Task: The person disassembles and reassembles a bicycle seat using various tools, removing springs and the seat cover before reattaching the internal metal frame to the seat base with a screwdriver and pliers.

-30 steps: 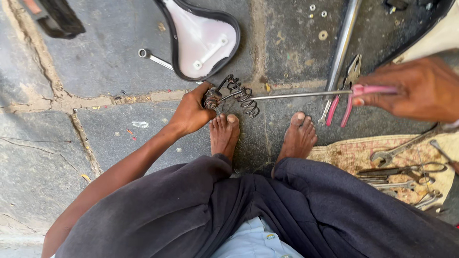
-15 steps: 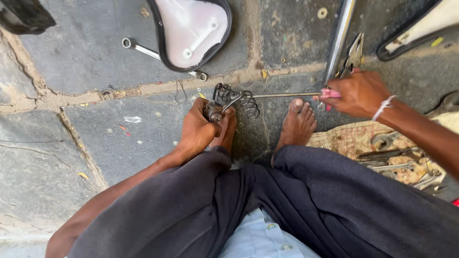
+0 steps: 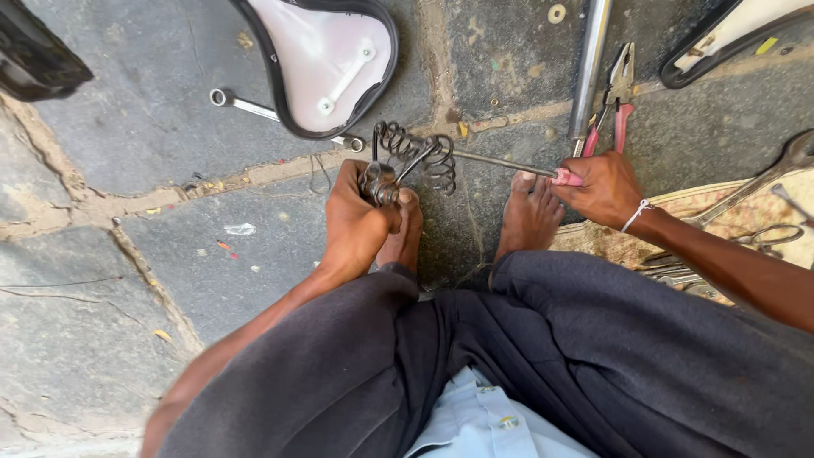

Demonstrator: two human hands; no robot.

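- The left hand is gripping the dark metal saddle-spring assembly with its coiled wire springs, fingers clamped on the clamp end, pressing it on the stone floor by the bare toes.
- The right hand is holding the pink-handled long steel screwdriver, fingers closed around its handle, the shaft reaching into the coils.
- Judging by this, the springs are apart from the upturned white-bottomed black bicycle saddle; the work looks midway.
- No real container is showing; spanners are lying on a patterned cloth, red-handled pliers nearby.
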